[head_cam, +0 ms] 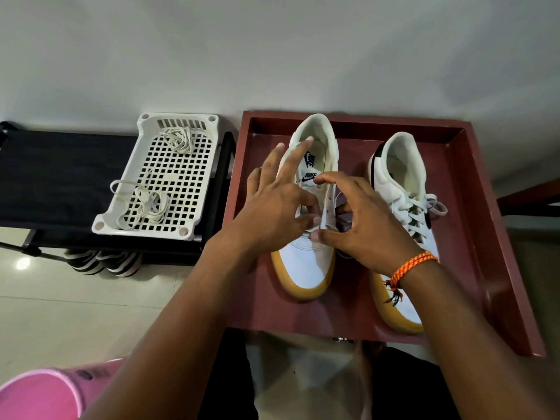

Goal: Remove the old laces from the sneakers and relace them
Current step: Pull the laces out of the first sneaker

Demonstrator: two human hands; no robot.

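A: How do the hands grip?

B: The left hand point(274, 204) and right hand point(362, 221) meet over the lace area of the left sneaker point(306, 262). Thumb and forefinger of each hand curl in and pinch the white eyelet flap or a lace there; which of the two, the view does not settle. The other left fingers point(298, 153) spread straight over the shoe's opening.

A: Where do the shoes stand, taken largest first?

B: In the dark red tray point(472, 225), toes toward the viewer. The left sneaker is white with a gum-yellow sole, a cream lining and a branded tongue label; its eyelets look largely unlaced. The right sneaker point(400, 177) is alike, has a black side mark, and carries a white lace point(424, 207). Left of the tray, a white perforated basket point(194, 189) holds two loose lace bundles point(148, 204).

A: What is concealed?

B: The hands cover the left sneaker's midsection. The right wrist, with an orange bracelet point(409, 266), crosses the right sneaker's toe.
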